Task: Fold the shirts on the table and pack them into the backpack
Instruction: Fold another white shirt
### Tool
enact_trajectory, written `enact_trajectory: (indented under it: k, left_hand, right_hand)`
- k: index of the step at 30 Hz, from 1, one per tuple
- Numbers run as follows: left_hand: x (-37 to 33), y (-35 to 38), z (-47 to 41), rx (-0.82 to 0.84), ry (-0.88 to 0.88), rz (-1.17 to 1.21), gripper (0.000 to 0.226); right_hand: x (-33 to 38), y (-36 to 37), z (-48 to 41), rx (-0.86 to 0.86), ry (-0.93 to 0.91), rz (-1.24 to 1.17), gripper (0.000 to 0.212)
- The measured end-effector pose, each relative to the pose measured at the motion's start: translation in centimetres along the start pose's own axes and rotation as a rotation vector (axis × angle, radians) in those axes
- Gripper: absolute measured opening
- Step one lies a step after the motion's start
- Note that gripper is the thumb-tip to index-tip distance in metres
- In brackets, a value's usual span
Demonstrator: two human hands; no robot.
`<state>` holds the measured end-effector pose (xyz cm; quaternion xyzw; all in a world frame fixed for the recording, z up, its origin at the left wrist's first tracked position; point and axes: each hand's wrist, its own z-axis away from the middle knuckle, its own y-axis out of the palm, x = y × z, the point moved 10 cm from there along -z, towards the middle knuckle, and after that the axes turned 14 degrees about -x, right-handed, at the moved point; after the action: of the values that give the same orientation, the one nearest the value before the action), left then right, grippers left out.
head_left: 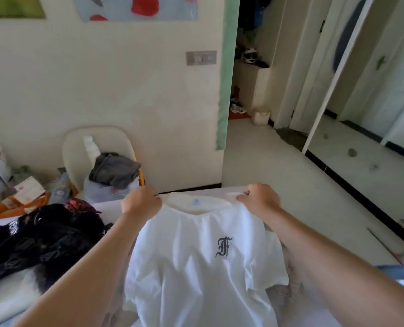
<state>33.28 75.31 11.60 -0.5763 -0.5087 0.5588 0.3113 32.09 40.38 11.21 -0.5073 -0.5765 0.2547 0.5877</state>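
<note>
A white T-shirt (196,267) with a dark letter F is held above the table (109,207) by its 2 shoulders, each pinched in the curled fingers of the left hand (141,201) and the right hand (260,198). A black backpack (43,239) is laid just left of it.

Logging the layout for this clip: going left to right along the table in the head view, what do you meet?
Black patterned fabric bundle → left hand → white T-shirt with a dark letter F → right hand; the hands grip the shirt's two shoulders.
</note>
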Motion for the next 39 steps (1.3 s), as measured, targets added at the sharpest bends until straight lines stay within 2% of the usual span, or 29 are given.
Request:
enact_trajectory:
  k: [4, 7, 8, 9, 11, 13, 15, 18, 20, 22, 24, 25, 26, 28, 29, 32, 34, 36, 39]
  left_hand:
    - [1.5, 5.9, -2.6, 0.038, -0.235, 0.265, 0.025]
    - [2.5, 9.9, -4.3, 0.031, -0.313, 0.414, 0.03]
    - [2.3, 11.4, -4.6, 0.076, -0.277, 0.414, 0.038]
    - [1.9, 12.6, -4.4, 0.123, -0.24, 0.384, 0.052]
    - [1.6, 15.0, -3.3, 0.197, -0.228, 0.378, 0.082]
    - [0.9, 17.4, -1.7, 0.26, -0.173, 0.326, 0.093]
    - [0.2, 20.1, 0.0, 0.313, -0.047, 0.201, 0.088]
    - [-1.2, 24.9, 3.5, 0.471, 0.171, 0.061, 0.073]
    - [-1.3, 27.8, 6.1, 0.59, 0.222, -0.032, 0.071]
    - [-0.3, 30.0, 7.5, 0.668, 0.196, -0.168, 0.069]
    - [0.0, 30.5, 7.3, 0.624, 0.164, -0.264, 0.064]
    - [-0.6, 30.2, 6.8, 0.557, 0.157, -0.275, 0.06]
    - [-1.6, 29.7, 6.1, 0.477, 0.153, -0.256, 0.055]
    - [-4.7, 28.8, 4.9, 0.339, 0.163, -0.145, 0.051]
    - [-6.7, 28.8, 4.5, 0.299, 0.196, -0.074, 0.051]
    - [-13.0, 29.5, 4.7, 0.29, 0.356, 0.107, 0.05]
    - [-16.3, 30.6, 5.5, 0.323, 0.452, 0.154, 0.052]
    - [-18.4, 31.9, 6.1, 0.35, 0.518, 0.154, 0.055]
    - [-19.5, 33.9, 6.6, 0.342, 0.57, 0.089, 0.06]
  right_hand:
    - [-1.7, 6.2, -2.3, 0.101, 0.223, -0.217, 0.034]
    - [-1.4, 9.0, -4.3, 0.049, 0.218, -0.265, 0.023]
    - [-1.4, 10.5, -5.0, 0.063, 0.2, -0.306, 0.021]
    - [-1.4, 12.4, -5.2, 0.13, 0.176, -0.323, 0.033]
    - [-1.6, 16.1, -4.0, 0.331, 0.098, -0.27, 0.069]
    - [-2.0, 18.8, -2.1, 0.46, 0.008, -0.218, 0.082]
    - [-3.2, 21.3, 0.3, 0.52, -0.08, -0.14, 0.076]
    - [-6.5, 24.5, 3.3, 0.552, -0.158, 0.141, 0.063]
    - [-8.3, 26.0, 5.2, 0.625, -0.187, 0.226, 0.061]
    - [-9.2, 26.3, 6.0, 0.66, -0.204, 0.141, 0.057]
    - [-9.8, 24.9, 4.9, 0.556, -0.122, -0.119, 0.046]
    - [-10.5, 23.6, 3.7, 0.429, -0.08, -0.22, 0.04]
    - [-11.5, 22.2, 2.2, 0.285, -0.056, -0.256, 0.037]
    - [-14.2, 19.8, -0.4, 0.07, -0.056, -0.107, 0.04]
    - [-15.6, 19.3, -1.2, 0.049, -0.06, 0.038, 0.045]
    - [-19.8, 20.2, -1.6, 0.23, -0.054, 0.404, 0.051]
    - [-21.4, 21.0, -1.4, 0.258, -0.046, 0.384, 0.042]
    - [-21.9, 20.8, -1.8, 0.164, -0.016, 0.236, 0.023]
    - [-23.6, 17.8, -3.5, -0.042, 0.066, 0.263, 0.019]
